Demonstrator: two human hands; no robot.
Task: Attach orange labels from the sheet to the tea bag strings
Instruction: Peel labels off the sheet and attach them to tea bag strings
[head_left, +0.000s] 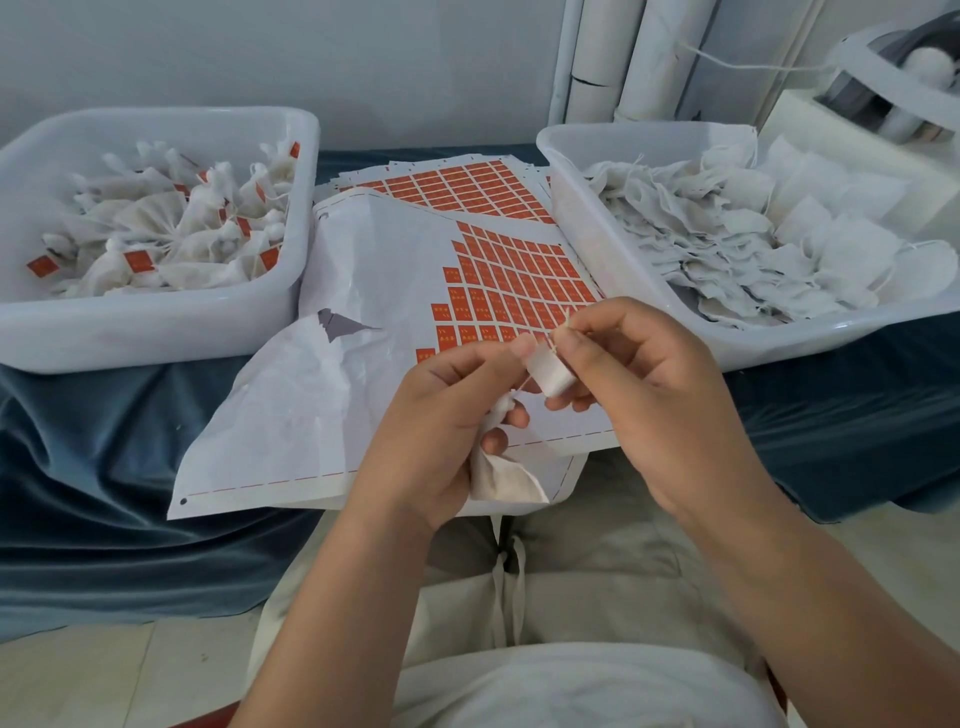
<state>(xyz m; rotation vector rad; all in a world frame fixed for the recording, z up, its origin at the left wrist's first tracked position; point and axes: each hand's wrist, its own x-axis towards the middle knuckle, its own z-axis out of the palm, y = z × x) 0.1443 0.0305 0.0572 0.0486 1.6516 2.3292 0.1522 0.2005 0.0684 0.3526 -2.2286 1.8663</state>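
My left hand (441, 421) grips a white tea bag (501, 480) whose body hangs below the palm. A thin string runs up from the bag to my right hand (639, 384). Between the fingertips of both hands sits a small label (551, 375), showing its white back, and my right thumb and forefinger pinch it and the string end. Under the hands lies the label sheet (514, 283), with orange labels left on its right part and bare backing on the left.
A white tub (156, 332) at the left holds tea bags with orange labels on them. A white tub (753, 338) at the right holds unlabelled bags. More label sheets (467, 187) lie behind, on a blue cloth (104, 457). My lap is below.
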